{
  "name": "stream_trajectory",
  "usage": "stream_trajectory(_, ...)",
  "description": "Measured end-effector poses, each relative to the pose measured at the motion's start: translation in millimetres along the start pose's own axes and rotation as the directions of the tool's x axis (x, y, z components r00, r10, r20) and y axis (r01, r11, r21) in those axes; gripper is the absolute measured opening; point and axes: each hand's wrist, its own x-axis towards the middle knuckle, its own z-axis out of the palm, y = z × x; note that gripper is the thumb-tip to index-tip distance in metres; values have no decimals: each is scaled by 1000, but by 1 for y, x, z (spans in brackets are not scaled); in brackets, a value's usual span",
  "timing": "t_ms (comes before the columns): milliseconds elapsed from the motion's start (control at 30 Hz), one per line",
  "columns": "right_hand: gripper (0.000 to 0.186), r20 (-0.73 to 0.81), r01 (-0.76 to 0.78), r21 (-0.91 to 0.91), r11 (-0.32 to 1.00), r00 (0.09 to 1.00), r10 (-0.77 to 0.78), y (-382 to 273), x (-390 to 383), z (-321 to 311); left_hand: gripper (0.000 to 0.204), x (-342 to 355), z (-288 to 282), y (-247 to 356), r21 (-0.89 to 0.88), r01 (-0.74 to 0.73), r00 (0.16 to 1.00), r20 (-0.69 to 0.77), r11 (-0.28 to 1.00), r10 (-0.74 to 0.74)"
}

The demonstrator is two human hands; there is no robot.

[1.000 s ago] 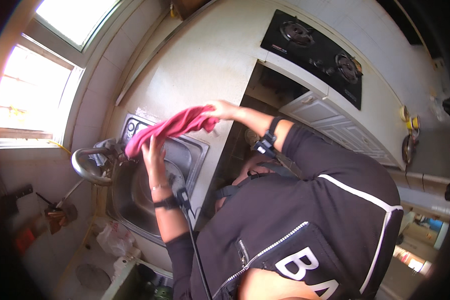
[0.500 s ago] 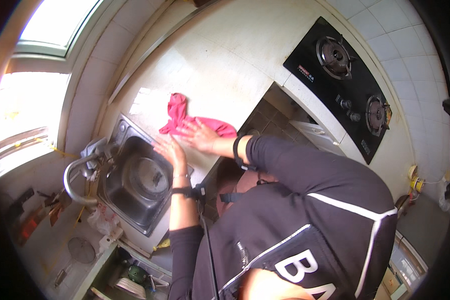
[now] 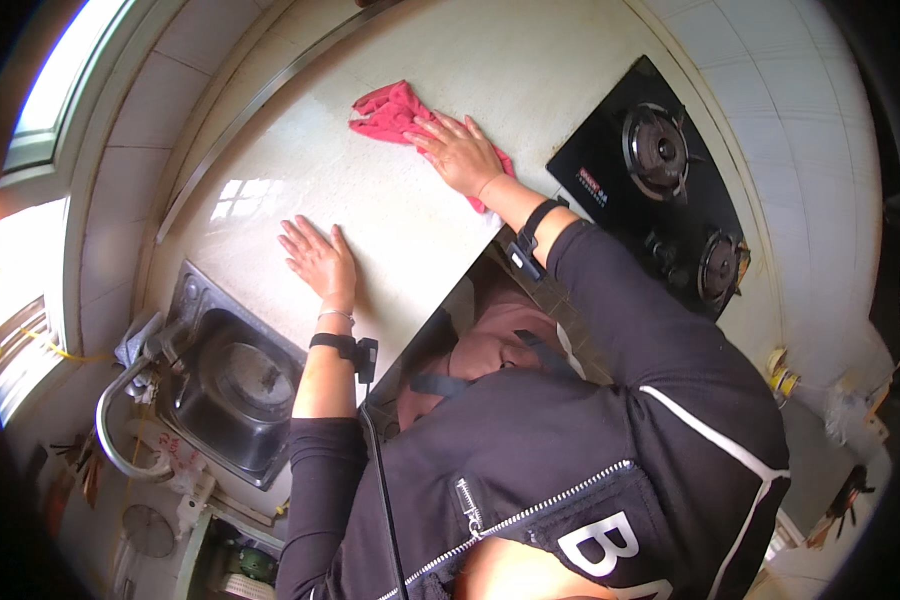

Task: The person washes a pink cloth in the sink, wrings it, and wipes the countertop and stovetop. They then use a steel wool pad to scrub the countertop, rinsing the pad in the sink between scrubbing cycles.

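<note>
My right hand (image 3: 458, 152) lies with spread fingers on a crumpled red cloth (image 3: 378, 118) on the white counter (image 3: 450, 70), pressing it flat near the hob. The cloth's lower end reaches toward the counter's front edge, under and beside my wrist. My left hand (image 3: 318, 255) is open on the bare counter, palm down with fingers apart, just above and right of the steel sink (image 3: 235, 373). A faint sheen shows on the surface beside it.
A black two-burner gas hob (image 3: 595, 165) is set into the counter at the right. A curved tap (image 3: 110, 420) stands beside the sink, under the window (image 3: 25, 260) at the left. The counter's front edge and cabinet openings lie below my hands.
A second ago both hands held the cloth over the sink. It now lies on the counter. Since the middle frame, my right hand and the cloth moved up and rightward; my left hand moved up.
</note>
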Motion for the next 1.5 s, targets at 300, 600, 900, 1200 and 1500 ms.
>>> stream_trajectory(300,49,-213,-269,-146,952,948,236,198,70,1,68,7,0,4,130,69,997,37,989,-74)
stream_trajectory(600,48,-421,-725,31,688,615,667,454,74,-23,68,11,-2,1,142,-10,1000,-16,990,12)
stream_trajectory(900,31,-410,-456,173,873,772,485,358,194,-8,69,10,-6,6,193,13,1000,20,981,-18)
stream_trajectory(1200,42,-509,-266,-59,962,837,200,389,171,-9,64,13,-5,2,210,-50,998,-12,976,54)
stream_trajectory(1500,46,-421,-495,-22,868,792,441,510,-10,-54,63,13,8,-18,207,-121,988,-67,971,138)
